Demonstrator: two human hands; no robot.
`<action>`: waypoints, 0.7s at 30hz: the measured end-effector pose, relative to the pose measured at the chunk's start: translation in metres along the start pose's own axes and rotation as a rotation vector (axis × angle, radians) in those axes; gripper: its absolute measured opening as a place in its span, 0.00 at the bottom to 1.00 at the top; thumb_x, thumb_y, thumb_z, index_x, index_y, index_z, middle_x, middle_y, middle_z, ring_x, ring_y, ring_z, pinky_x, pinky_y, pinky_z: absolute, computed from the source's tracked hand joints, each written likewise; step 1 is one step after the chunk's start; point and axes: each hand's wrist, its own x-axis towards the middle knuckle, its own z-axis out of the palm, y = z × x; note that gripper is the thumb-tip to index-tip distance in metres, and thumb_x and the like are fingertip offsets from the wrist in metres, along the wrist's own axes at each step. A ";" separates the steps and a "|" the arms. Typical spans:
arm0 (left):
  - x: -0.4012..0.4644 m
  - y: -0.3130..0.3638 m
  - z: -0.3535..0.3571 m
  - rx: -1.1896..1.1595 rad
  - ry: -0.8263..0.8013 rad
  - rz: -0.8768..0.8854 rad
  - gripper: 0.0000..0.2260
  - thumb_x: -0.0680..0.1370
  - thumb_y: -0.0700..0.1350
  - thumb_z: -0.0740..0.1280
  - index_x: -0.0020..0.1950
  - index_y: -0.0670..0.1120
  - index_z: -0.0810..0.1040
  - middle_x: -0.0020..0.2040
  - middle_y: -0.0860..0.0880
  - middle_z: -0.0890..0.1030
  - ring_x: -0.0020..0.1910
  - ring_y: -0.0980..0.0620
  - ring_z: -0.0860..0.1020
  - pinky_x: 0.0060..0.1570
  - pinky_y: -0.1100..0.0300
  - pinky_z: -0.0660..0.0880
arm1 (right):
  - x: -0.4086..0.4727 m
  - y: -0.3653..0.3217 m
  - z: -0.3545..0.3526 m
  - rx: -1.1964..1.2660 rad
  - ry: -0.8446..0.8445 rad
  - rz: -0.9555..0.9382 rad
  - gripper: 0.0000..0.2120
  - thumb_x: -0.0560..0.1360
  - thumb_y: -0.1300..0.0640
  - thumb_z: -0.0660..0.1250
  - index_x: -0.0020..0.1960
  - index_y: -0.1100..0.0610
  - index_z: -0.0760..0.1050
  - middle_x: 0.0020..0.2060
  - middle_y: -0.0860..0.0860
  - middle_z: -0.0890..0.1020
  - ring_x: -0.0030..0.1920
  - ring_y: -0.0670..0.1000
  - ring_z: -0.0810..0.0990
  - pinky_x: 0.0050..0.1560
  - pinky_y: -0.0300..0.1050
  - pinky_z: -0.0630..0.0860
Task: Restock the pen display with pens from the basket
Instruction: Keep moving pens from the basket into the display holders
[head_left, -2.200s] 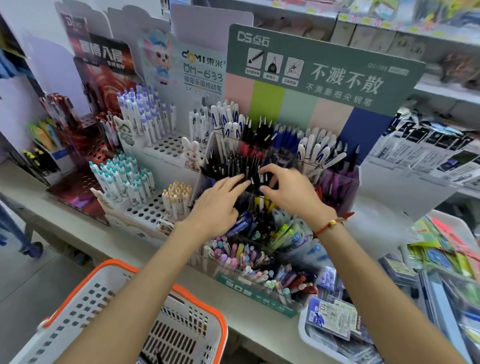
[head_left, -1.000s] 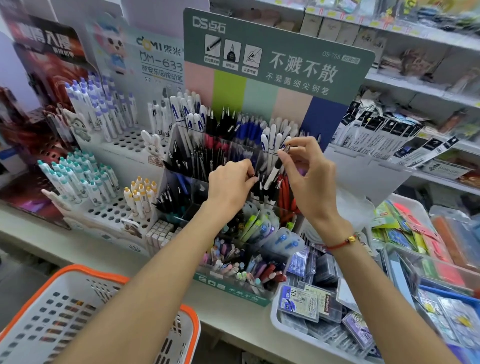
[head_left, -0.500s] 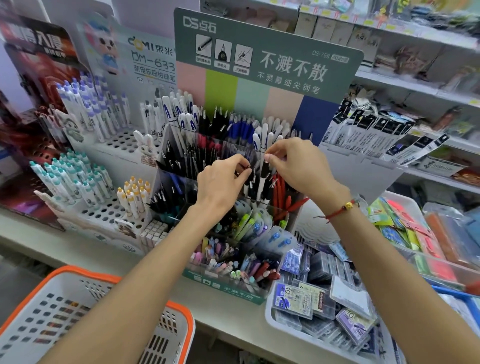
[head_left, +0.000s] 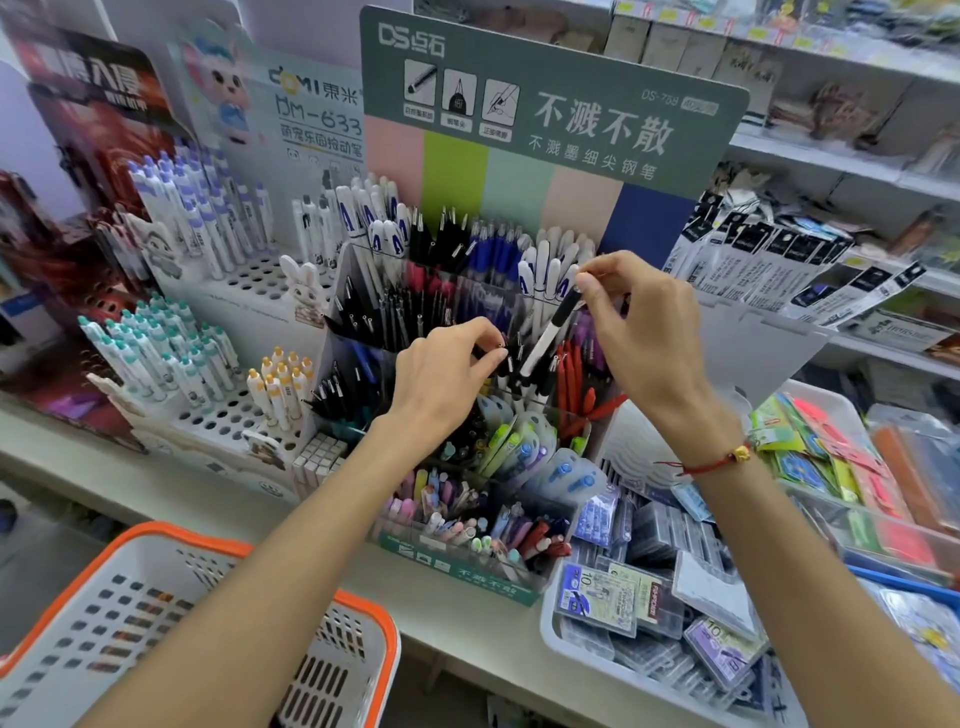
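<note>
At frame centre, the right hand (head_left: 641, 332) pinches a tilted pen (head_left: 548, 335) over the display (head_left: 462, 571); the left hand (head_left: 447, 374) pinches pens there. Basket (head_left: 363, 623) sits lower left.

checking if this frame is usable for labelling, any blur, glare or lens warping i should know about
Head view: wide-angle bending curves the shelf edge and basket near the borders; centre is fairly sharp, with the right hand pinching a black-and-white pen; upper-right shelves are soft and smeared; lighting is even, with only mild sheen on the clear compartments.
</note>
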 end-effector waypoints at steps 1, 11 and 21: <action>0.001 0.000 -0.001 -0.002 0.006 0.002 0.07 0.80 0.53 0.64 0.55 0.53 0.79 0.50 0.57 0.83 0.46 0.55 0.81 0.44 0.57 0.75 | -0.002 0.000 0.000 0.007 0.024 -0.009 0.07 0.79 0.56 0.66 0.53 0.57 0.80 0.43 0.51 0.84 0.43 0.52 0.81 0.45 0.56 0.78; 0.021 0.005 -0.017 -0.054 0.074 -0.010 0.08 0.78 0.54 0.68 0.54 0.55 0.83 0.45 0.57 0.85 0.45 0.58 0.82 0.49 0.57 0.78 | -0.022 0.000 0.014 -0.124 0.088 -0.166 0.07 0.79 0.55 0.66 0.53 0.57 0.80 0.38 0.51 0.83 0.40 0.49 0.76 0.50 0.38 0.64; 0.026 0.005 -0.016 -0.002 0.017 -0.023 0.10 0.79 0.54 0.67 0.58 0.56 0.83 0.45 0.55 0.85 0.46 0.56 0.82 0.49 0.57 0.77 | -0.019 0.002 0.014 -0.162 0.086 -0.234 0.06 0.78 0.55 0.68 0.52 0.56 0.81 0.37 0.51 0.83 0.40 0.51 0.78 0.51 0.41 0.64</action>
